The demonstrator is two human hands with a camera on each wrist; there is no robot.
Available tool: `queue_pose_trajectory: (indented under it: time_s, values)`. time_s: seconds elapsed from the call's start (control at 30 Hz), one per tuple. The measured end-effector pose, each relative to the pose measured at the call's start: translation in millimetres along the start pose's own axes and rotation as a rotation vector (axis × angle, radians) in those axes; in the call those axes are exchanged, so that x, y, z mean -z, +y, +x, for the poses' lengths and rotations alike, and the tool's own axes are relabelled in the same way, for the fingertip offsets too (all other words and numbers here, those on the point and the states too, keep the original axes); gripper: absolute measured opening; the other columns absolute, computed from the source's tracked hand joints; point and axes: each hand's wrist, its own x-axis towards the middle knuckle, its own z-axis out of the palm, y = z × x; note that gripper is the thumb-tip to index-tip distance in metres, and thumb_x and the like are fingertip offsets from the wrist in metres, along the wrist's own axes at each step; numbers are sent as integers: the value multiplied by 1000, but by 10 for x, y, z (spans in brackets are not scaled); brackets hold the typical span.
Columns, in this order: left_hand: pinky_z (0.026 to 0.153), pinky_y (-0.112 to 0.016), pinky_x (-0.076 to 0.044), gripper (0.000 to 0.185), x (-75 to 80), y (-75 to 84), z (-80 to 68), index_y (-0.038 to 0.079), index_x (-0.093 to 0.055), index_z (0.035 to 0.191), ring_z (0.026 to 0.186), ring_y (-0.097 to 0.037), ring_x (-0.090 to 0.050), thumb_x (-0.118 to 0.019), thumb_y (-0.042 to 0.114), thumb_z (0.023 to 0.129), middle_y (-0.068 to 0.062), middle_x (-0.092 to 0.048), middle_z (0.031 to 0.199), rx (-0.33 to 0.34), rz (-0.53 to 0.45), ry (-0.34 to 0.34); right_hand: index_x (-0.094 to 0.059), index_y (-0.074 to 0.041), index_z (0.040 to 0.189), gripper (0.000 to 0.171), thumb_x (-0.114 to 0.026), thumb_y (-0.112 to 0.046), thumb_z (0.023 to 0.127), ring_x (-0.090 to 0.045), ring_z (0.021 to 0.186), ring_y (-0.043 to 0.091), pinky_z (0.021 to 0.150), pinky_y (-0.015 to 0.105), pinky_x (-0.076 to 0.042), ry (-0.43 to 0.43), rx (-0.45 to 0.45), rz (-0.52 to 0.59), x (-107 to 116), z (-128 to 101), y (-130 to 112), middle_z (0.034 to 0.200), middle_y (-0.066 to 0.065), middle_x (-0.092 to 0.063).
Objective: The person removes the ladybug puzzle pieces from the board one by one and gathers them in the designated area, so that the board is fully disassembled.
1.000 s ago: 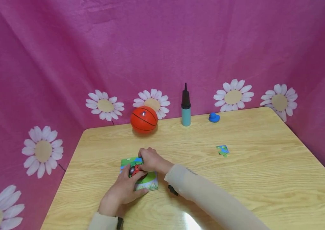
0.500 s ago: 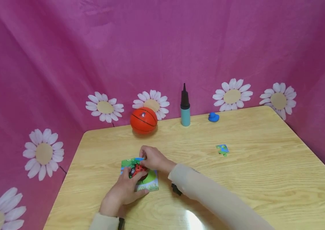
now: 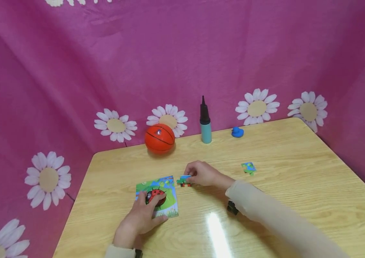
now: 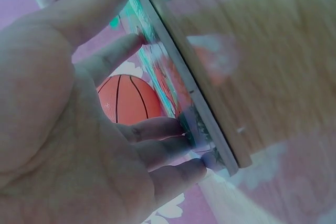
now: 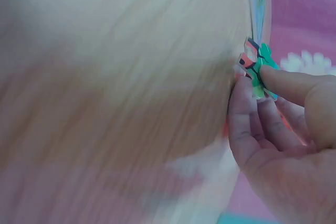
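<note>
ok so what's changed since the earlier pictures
The right hand has moved rightward off the flat, square ladybug puzzle, and now pinches a small green, blue and red jigsaw piece clear of it. As they were: the left hand on the puzzle, the loose blue-and-green jigsaw piece, the orange-red, black-lined ball, the teal-and-black pump and the small blue toy duck.

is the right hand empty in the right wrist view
No, the right hand pinches a small puzzle piece between its thumb and fingers.

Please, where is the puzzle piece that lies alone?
In the head view, the puzzle piece lies on the table, right of the right hand, in front of the blue duck.
</note>
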Motion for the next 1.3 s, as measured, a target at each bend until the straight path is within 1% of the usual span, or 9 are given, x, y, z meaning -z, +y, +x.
queue_pose_trajectory:
  time_s: [0.1,0.33,0.5,0.7,0.9,1.0,1.1,1.17,1.3]
  values:
    - [109,-70,-46,70,-15,0,-14,30,-51,151,140,-57,-41,-80,49,90,-34,-31,153,17,-14,-11,-76,-7,99,4,-76,-5,95,-61,79,10,73,24,-53,-3,-24,-39,214,-150,150,90,2,-74]
    - [108,-69,-47,70,-13,0,-19,31,-51,152,140,-57,-42,-80,49,91,-34,-32,154,11,-11,-11,-78,-8,96,4,-78,-5,92,-57,76,9,70,24,-49,-18,-45,-163,709,-422,434,83,0,-72]
    - [111,-71,-44,69,12,-6,-16,30,-51,153,142,-60,-39,-79,47,92,-35,-30,156,16,-16,-22,-78,-9,91,3,-81,-8,91,-54,76,12,70,26,-47,-40,-86,-237,926,-524,534,79,0,-69]
    - [112,-74,-41,70,3,-15,-16,32,-49,154,145,-64,-34,-78,49,93,-35,-27,159,39,-29,-45,-80,-10,94,3,-81,-10,91,-56,79,12,74,27,-48,-68,-131,-272,966,-532,579,83,-2,-71]
    - [114,-76,-37,70,-16,-26,-2,33,-48,155,149,-65,-28,-77,50,93,-36,-25,162,39,-31,-45,-78,-10,90,8,-80,-2,89,-58,79,11,80,32,-52,-46,-49,-338,937,-505,590,82,0,-73]
    - [113,-74,-40,70,-32,-38,-7,31,-48,154,148,-64,-31,-76,51,93,-36,-26,161,38,-27,-31,-77,-10,91,10,-80,-1,89,-58,80,12,79,32,-52,-44,-58,-339,926,-497,569,84,0,-73]
    - [109,-69,-47,68,-58,-53,-25,27,-49,150,139,-59,-42,-76,52,92,-35,-33,153,13,-7,3,-77,-10,94,10,-79,-1,90,-58,82,15,80,33,-54,-50,-84,-335,905,-496,533,87,1,-72]
    - [104,-63,-51,65,-81,-62,-36,25,-50,146,127,-52,-50,-76,51,92,-31,-38,142,-9,13,32,-77,-10,96,11,-78,0,90,-59,83,16,82,35,-56,-56,-90,-337,892,-493,510,89,2,-72]
    - [95,-52,-52,59,-117,-60,-53,22,-53,140,105,-37,-51,-76,48,93,-21,-40,122,-66,60,90,-77,-8,99,11,-77,-1,91,-60,82,16,83,38,-59,-52,-66,-377,861,-466,482,90,4,-74]
